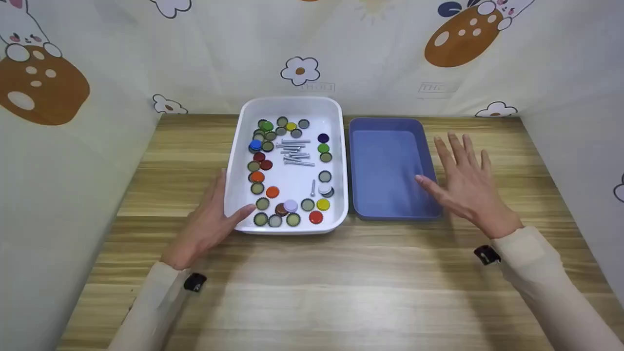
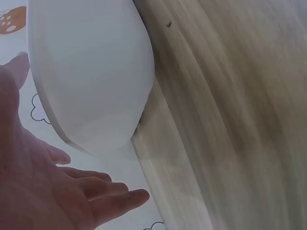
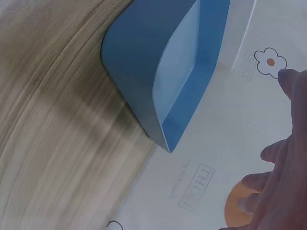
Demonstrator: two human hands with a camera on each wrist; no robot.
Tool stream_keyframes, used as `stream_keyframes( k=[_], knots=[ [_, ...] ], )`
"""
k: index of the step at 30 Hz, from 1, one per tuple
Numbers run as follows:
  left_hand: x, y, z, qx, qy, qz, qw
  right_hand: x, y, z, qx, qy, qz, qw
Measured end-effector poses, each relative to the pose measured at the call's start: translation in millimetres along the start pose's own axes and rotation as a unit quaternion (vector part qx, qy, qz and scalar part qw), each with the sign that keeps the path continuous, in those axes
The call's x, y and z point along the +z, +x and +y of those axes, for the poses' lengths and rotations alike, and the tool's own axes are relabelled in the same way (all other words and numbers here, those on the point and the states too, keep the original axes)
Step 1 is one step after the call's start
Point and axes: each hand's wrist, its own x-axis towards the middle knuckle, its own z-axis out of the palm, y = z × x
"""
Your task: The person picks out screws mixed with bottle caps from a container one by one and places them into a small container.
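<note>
My left hand (image 1: 207, 224) is at the left side of a white tray (image 1: 287, 231), its thumb reaching over the front left corner and its fingers extended along the outside wall. In the left wrist view those fingers are spread and hold nothing. Inside the tray lie many bottle caps, such as a yellow cap (image 1: 323, 204) and a red cap (image 1: 316, 217), and a pile of silver screws (image 1: 295, 155). My right hand (image 1: 470, 187) hovers with spread fingers at the right of a blue tray (image 1: 395, 217), thumb over its right rim. That blue tray has nothing in it.
Both trays stand side by side on a wooden table (image 1: 312, 292), with a narrow gap between them. One single screw (image 1: 313, 188) lies apart from the pile, near the white tray's right wall. A patterned curtain (image 1: 370, 63) encloses the table at the back and sides.
</note>
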Motion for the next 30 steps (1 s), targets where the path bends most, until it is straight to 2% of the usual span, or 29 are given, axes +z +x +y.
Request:
stream_keyframes(
  k=[8,14,25,30],
  knots=[
    [5.5,2.4,-1.7,0.025,-0.062,0.007,0.9977,1.6,0.9,-5.8,-0.018,0.003,0.012,1.000],
    [1.5,3.5,-2.6,0.032,-0.110,0.000,0.9934,3.8,1.0,-10.6,-0.030,0.003,0.024,0.999],
    [0.9,10.9,-7.1,0.079,-0.195,-0.025,0.9772,3.9,3.3,-22.0,-0.038,0.009,0.024,0.999],
    [0.8,15.4,-9.8,0.108,-0.211,-0.044,0.9705,6.0,4.6,-27.3,-0.048,0.011,0.029,0.998]
  ],
)
